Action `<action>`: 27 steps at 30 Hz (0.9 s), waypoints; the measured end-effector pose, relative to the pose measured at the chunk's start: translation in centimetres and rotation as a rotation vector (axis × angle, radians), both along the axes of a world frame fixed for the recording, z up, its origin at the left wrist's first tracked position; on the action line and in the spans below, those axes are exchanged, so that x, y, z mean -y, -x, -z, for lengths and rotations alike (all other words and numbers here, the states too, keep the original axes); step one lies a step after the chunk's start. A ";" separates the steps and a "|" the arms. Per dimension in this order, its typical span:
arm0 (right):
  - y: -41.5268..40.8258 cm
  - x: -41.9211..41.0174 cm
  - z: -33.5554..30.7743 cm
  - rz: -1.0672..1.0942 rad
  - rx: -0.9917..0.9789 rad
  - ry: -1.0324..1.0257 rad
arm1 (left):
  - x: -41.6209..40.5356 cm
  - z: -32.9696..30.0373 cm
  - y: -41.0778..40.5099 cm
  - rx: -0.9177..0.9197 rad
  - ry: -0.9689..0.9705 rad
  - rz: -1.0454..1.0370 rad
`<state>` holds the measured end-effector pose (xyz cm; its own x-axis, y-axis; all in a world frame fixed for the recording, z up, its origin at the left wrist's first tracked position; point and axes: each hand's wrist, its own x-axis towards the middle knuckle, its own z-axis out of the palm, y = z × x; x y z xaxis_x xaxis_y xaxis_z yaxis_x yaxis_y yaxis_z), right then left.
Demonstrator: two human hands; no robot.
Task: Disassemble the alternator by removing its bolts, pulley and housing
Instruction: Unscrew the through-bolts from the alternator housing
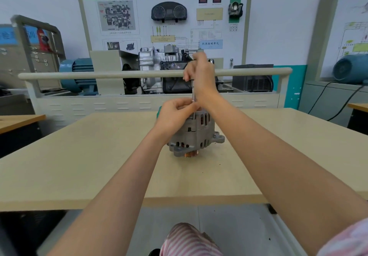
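On the table [79, 156], both hands steady a tool [193, 96] atop the alternator [196, 134].

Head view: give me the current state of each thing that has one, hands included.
alternator: stands on the table, pulley end down, housing halves together.
pulley: fitted, under the housing.
tool shaft: upright, tip at the alternator's top.
left hand: fingers pinch the lower shaft.
right hand: grips the tool's upper part.
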<state>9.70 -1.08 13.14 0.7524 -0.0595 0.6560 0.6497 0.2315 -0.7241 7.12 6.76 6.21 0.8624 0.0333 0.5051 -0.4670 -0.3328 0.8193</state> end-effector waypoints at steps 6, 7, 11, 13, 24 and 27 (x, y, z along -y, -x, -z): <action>0.2 -0.3 0.3 -0.064 -0.039 -0.110 | 0.0 -0.1 -0.1 -0.034 0.048 -0.038; 0.4 -0.6 1.0 0.148 0.070 0.033 | 0.0 -0.3 -0.1 -0.040 0.043 -0.059; 0.9 -1.6 3.0 0.978 0.332 0.626 | -0.2 -0.3 -0.6 -0.070 0.021 -0.161; 1.0 -1.7 2.7 0.938 0.326 0.605 | -0.1 -0.4 -0.6 -0.066 0.016 -0.161; 0.7 -0.6 0.5 0.022 -0.050 -0.100 | -0.1 -0.5 -0.4 -0.048 -0.006 -0.040; 0.7 -1.2 2.5 0.584 0.273 0.325 | -0.3 -0.5 -0.6 -0.049 -0.043 -0.093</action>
<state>9.04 0.08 10.65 0.4640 -0.1716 0.8691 0.7694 -0.4082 -0.4914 7.75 7.04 6.68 0.8805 0.0935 0.4647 -0.3919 -0.4080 0.8246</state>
